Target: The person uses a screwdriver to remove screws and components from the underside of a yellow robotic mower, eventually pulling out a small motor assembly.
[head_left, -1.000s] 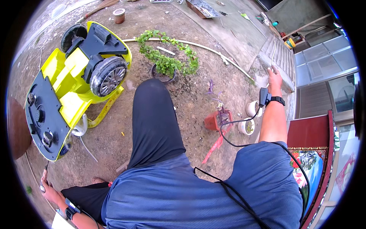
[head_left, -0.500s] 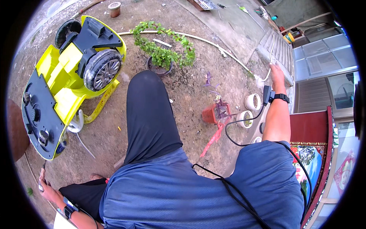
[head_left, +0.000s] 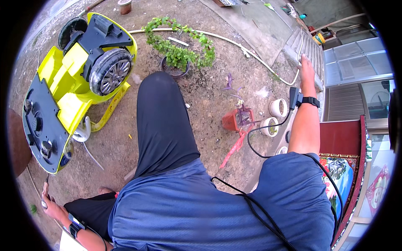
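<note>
At the lower left, my left hand has its fingers stretched out near the lower edge of an overturned yellow and black ride-on toy car. A thin dark piece shows by the fingertips; whether they touch it I cannot tell. My right hand reaches out at the right, fingers extended and nothing visible in them. Beside it runs a pale hose, partly covered by the hand. The car shows its underside and black wheels. Both my wrists wear dark straps with small devices, and a black cable leads from the right one.
A leafy potted plant stands ahead of my knee. A red square pot with a purple plant sits next to white pots. A red cabinet and glass panels line the right side. Bare soil covers the ground.
My right hand has moved slightly farther out. The hose near it lies in a different curve, and a whitish patch on the ground shows farther left. The left hand stays nearly still.
</note>
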The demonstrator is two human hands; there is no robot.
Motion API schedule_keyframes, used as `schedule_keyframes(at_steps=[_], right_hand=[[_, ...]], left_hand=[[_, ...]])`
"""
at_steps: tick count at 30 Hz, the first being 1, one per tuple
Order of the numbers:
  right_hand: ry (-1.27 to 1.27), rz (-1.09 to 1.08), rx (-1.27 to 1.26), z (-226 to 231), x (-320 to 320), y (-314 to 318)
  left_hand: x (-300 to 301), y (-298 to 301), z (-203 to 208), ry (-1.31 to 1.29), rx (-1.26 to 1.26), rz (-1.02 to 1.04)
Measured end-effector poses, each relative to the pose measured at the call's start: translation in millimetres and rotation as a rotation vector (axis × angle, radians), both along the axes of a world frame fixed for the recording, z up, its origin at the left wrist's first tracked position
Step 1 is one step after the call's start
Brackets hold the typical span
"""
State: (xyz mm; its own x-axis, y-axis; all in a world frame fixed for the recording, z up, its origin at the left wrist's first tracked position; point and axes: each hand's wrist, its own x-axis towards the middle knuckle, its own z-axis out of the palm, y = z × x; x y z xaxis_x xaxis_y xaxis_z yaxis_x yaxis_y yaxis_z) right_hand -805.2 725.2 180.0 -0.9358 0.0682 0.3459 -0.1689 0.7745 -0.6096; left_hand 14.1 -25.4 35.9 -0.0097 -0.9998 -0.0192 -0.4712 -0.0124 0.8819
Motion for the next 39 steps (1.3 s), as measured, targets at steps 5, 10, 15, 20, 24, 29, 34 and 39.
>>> schedule_keyframes(at_steps=[5,10,15,20,24,29,34,39], right_hand=[[-0.094,0.039,-0.088,4.8,7.6,-25.8],[-0.193,0.027,-0.085,-17.8,16.6,-18.9],[-0.383,-0.004,0.002,-105.6,34.7,15.2],[-0.636,-0.025,-0.026,-201.4,65.8,25.8],[-0.727,0.03,0.054,-264.3,65.3,52.9],[-0.893,-0.009,-0.105,-259.0,81.1,4.5],[-1.0,-0.008,-0.05,-293.9,64.7,14.9],[-1.04,0.014,-0.065,-324.7,57.2,20.6]], left_hand=[[0.0,1.0,-0.1,0.002,-0.038,0.05],[-15.6,5.2,5.3,0.04,-0.031,0.241],[35.8,-35.8,-16.4,0.076,0.014,0.31],[30.5,-28.0,-0.6,0.085,0.011,0.367],[29.1,-26.9,13.9,0.01,0.087,0.425],[78.7,-30.0,43.0,-0.254,0.137,0.402],[78.2,-38.5,47.5,-0.062,0.066,0.403],[52.1,-24.6,57.3,-0.151,0.126,0.475]])
